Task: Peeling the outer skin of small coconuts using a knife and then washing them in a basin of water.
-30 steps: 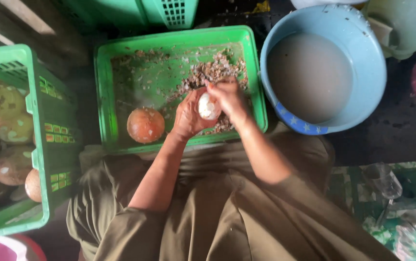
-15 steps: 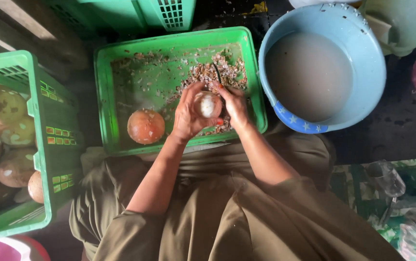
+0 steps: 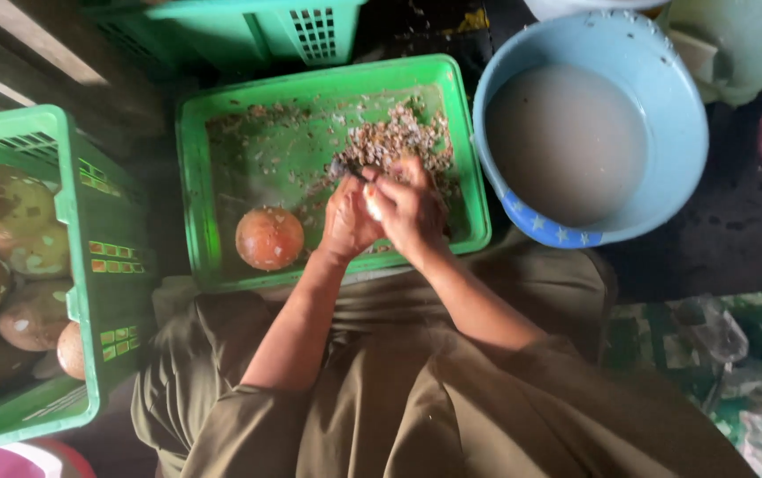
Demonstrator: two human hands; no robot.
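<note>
Centrally, left hand point(image 3: 348, 219) and right hand point(image 3: 409, 208) clasp pale egg point(image 3: 372, 209) inside green tray point(image 3: 193, 186) rim; basin point(image 3: 522, 217) near.

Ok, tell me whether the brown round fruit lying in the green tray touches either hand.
Apart. In the head view the brown fruit lies on the green tray floor, with a strip of tray showing between it and the left hand.
</note>
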